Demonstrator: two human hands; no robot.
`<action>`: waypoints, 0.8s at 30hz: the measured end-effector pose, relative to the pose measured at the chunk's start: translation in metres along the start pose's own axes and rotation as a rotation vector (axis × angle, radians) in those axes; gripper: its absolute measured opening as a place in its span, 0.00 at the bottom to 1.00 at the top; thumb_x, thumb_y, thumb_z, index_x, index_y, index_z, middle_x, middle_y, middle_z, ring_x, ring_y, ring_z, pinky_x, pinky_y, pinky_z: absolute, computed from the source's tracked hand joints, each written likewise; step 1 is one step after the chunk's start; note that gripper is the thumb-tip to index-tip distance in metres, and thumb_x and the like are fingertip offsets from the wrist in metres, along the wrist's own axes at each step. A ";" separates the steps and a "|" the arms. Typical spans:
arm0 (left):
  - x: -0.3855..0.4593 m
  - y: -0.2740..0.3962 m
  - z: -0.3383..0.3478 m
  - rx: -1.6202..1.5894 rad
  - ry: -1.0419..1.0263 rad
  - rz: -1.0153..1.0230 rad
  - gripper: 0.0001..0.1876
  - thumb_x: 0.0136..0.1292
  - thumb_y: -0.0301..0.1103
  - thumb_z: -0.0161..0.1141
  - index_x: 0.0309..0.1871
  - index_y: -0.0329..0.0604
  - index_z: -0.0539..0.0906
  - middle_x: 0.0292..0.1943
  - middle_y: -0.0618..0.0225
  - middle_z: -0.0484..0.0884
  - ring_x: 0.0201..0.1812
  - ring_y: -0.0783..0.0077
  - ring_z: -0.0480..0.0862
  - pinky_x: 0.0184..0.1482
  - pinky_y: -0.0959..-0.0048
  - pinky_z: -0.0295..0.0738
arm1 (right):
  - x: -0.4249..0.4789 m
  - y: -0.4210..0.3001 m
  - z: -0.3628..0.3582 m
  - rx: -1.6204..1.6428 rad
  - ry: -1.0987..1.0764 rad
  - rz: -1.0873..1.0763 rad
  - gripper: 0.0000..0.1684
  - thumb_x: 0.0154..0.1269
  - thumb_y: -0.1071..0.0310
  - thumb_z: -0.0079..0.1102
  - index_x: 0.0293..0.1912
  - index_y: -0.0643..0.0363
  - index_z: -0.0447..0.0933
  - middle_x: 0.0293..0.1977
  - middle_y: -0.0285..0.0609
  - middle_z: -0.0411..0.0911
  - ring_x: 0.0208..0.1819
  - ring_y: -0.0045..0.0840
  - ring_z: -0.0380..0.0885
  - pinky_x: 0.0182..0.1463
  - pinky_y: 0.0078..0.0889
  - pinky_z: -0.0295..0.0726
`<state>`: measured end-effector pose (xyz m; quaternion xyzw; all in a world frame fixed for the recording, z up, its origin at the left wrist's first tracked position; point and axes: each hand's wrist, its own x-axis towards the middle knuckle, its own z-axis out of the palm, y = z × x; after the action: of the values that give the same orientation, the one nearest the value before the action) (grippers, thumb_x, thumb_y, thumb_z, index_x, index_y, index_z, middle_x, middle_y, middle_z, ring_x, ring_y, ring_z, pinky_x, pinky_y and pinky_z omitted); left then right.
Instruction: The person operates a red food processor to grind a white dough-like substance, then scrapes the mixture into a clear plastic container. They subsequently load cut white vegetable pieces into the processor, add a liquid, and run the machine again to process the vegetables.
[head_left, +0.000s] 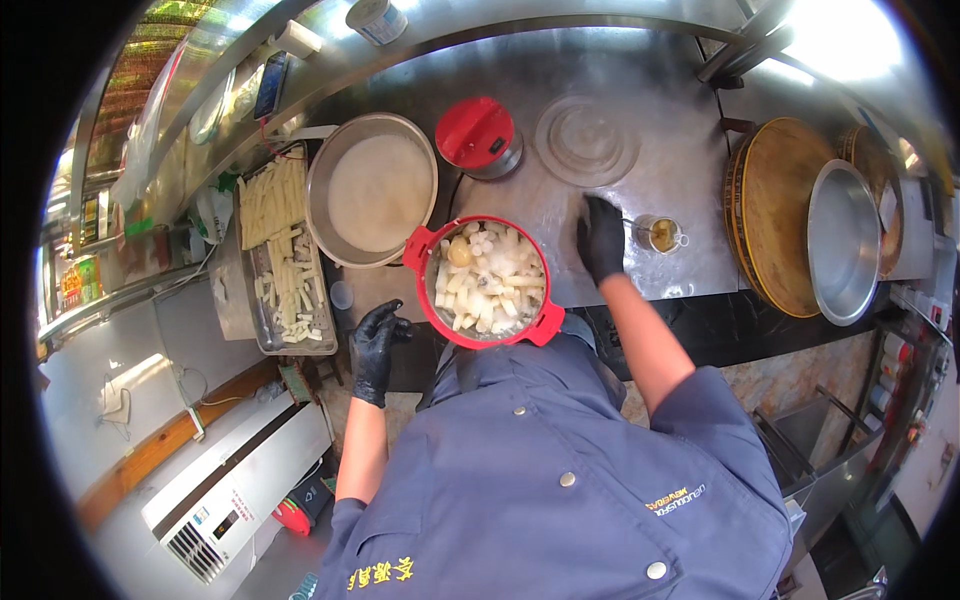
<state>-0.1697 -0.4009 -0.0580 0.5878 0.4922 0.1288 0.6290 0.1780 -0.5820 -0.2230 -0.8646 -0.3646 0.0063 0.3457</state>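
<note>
A red-rimmed pot (421, 300) with two side handles stands at the counter's front edge, close to my body. Inside lie pale cut sticks (491, 300), a white powdery heap (510, 255) and a smooth tan lump (459, 253). My left hand (375, 352), in a black glove, hovers left of the pot with fingers apart and nothing in them. My right hand (602, 240), gloved too and blurred, is over the counter beside a small glass jar (663, 235) with yellowish contents. A thin handle reaches from the jar towards this hand; whether the fingers hold it is unclear.
Left are a metal bowl of white powder (382, 191) and a tray of pale sticks (289, 262). Behind the pot stand a red-topped appliance (478, 135) and a clear round lid (587, 140). Round wooden boards (776, 217) and a metal basin (844, 240) lean at right.
</note>
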 end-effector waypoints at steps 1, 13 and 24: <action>-0.005 -0.001 0.000 0.022 0.012 0.004 0.15 0.69 0.25 0.53 0.56 0.33 0.79 0.33 0.63 0.85 0.32 0.75 0.84 0.39 0.76 0.81 | 0.031 -0.006 -0.001 -0.145 -0.043 -0.033 0.26 0.53 0.74 0.58 0.55 0.60 0.73 0.51 0.49 0.76 0.53 0.45 0.72 0.55 0.43 0.74; 0.002 0.020 -0.010 0.007 -0.050 0.081 0.16 0.70 0.28 0.54 0.58 0.32 0.78 0.37 0.61 0.84 0.36 0.73 0.84 0.42 0.74 0.81 | 0.096 -0.068 -0.036 0.154 0.411 0.048 0.08 0.56 0.72 0.61 0.37 0.60 0.75 0.34 0.50 0.75 0.37 0.44 0.76 0.41 0.43 0.77; 0.092 0.103 0.010 0.092 -0.585 0.344 0.23 0.69 0.30 0.58 0.66 0.35 0.72 0.50 0.63 0.81 0.46 0.76 0.81 0.46 0.75 0.79 | -0.073 -0.215 -0.133 1.483 0.135 0.598 0.15 0.67 0.75 0.57 0.51 0.52 0.69 0.33 0.28 0.71 0.27 0.10 0.68 0.26 0.13 0.67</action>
<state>-0.0746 -0.3103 -0.0132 0.7021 0.1900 0.0367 0.6853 0.0247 -0.6012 -0.0098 -0.4693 0.0032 0.2869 0.8351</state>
